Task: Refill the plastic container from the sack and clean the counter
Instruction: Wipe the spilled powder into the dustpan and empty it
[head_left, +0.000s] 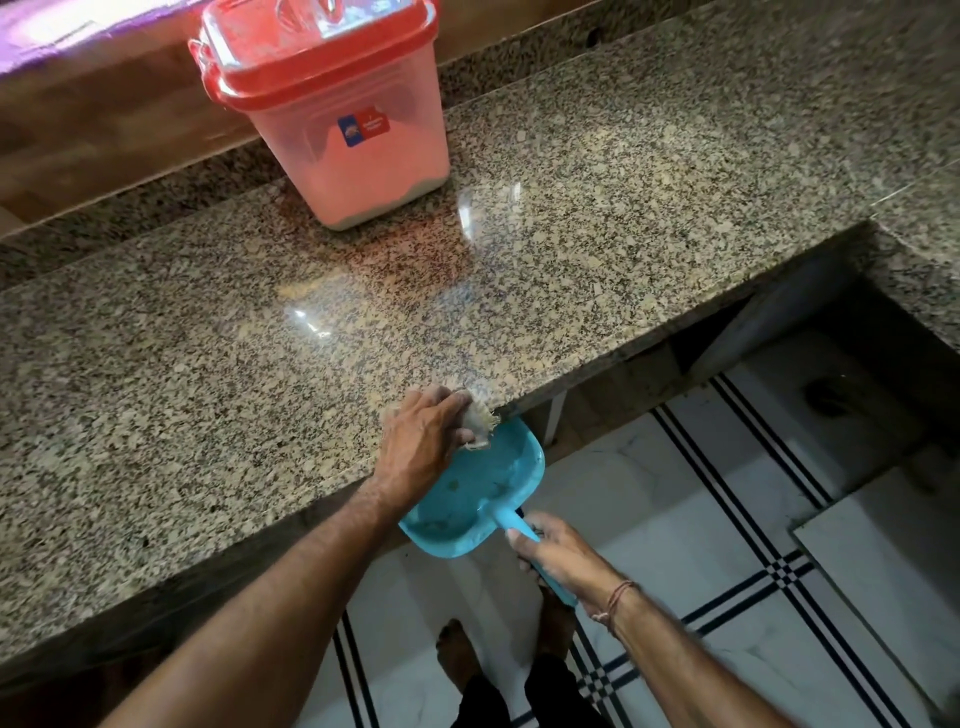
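A frayed cloth (480, 423) is held under the left hand (421, 436) at the granite counter's (623, 208) front edge, and the blue dustpan (478, 493) is gripped by its handle in the right hand (556, 551). The pan's lip is best pressed tight beneath that edge. The lidded plastic container (353, 130) is set near the back edge.
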